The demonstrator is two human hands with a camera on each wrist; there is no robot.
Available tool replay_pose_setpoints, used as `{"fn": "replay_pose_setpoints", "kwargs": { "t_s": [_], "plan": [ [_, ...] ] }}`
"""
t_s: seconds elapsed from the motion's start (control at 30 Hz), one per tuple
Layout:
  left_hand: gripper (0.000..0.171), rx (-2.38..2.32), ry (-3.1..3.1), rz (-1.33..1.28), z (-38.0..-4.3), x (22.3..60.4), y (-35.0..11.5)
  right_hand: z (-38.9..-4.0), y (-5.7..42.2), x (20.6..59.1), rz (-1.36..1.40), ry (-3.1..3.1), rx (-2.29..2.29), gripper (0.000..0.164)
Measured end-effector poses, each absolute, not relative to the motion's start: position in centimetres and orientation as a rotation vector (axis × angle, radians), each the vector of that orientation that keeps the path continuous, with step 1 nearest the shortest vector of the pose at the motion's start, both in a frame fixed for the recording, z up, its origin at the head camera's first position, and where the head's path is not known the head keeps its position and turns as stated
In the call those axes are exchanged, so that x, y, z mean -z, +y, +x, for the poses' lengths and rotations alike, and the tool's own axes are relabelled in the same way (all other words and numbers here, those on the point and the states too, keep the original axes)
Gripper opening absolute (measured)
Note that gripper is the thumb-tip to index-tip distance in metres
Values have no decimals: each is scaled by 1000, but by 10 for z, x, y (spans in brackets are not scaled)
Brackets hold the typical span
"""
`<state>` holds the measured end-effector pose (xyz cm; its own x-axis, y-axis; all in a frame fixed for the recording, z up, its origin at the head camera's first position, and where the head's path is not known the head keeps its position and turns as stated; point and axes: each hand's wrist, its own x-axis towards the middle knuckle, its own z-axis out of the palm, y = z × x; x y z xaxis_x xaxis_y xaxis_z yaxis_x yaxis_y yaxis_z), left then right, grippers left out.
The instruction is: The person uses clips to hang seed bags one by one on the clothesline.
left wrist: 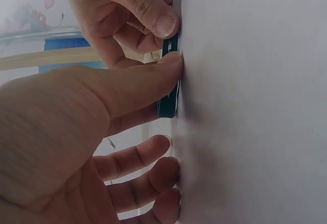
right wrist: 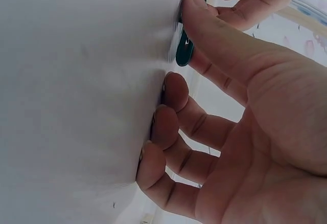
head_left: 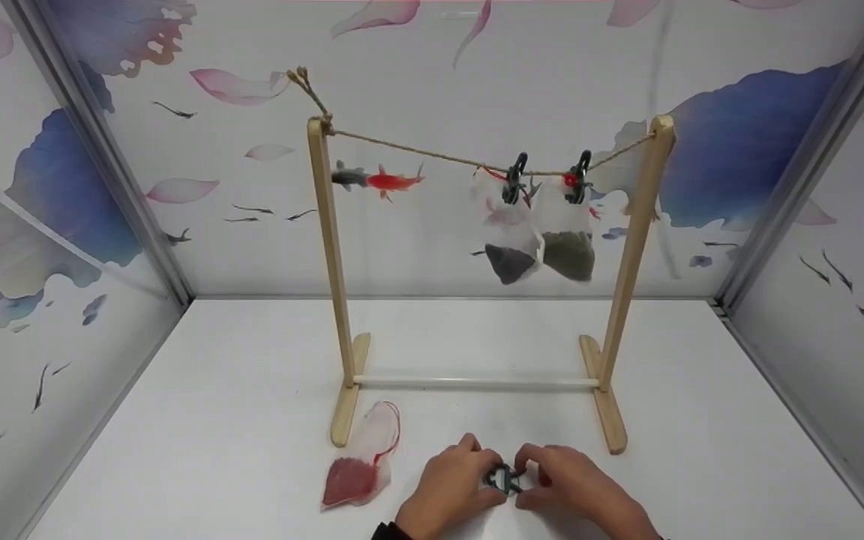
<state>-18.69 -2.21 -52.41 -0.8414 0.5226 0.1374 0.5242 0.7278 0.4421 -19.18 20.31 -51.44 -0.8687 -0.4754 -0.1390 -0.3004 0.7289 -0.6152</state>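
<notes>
A small dark green clip (head_left: pixel 503 480) lies low over the white tabletop, between the two hands. My left hand (head_left: pixel 456 480) pinches one end of it between thumb and forefinger. From the other side my right hand (head_left: pixel 571 480) pinches it likewise. In the left wrist view the clip (left wrist: pixel 167 107) sticks out past the left thumb, and in the right wrist view its rounded end (right wrist: pixel 184 54) shows below the right thumb. The other fingers of each hand rest near the table surface. Left of the hands lies a sheer drawstring pouch (head_left: pixel 351 480) with reddish contents and a red cord.
Behind the hands stands a wooden rack (head_left: pixel 338 300) with a white crossbar (head_left: pixel 477 383). A twine line (head_left: pixel 417 152) spans its posts. Two dark clips hold a pouch with dark grey contents (head_left: pixel 511 262) and one with olive contents (head_left: pixel 571 256). Printed panels enclose the table.
</notes>
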Motion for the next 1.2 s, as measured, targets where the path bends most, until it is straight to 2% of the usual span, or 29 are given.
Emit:
{"fn": "replay_pose_setpoints", "kwargs": {
  "t_s": [0.2,0.8,1.2],
  "plan": [
    [31,751,-2899,-881,-188,525,-25,-190,200,514,-549,2637,867,37],
    [19,727,-2894,-930,-188,523,-23,-189,202,514,-639,2659,823,32],
    [26,780,-2941,-934,-188,520,-22,-194,203,512,-534,2573,862,28]
  ]
}}
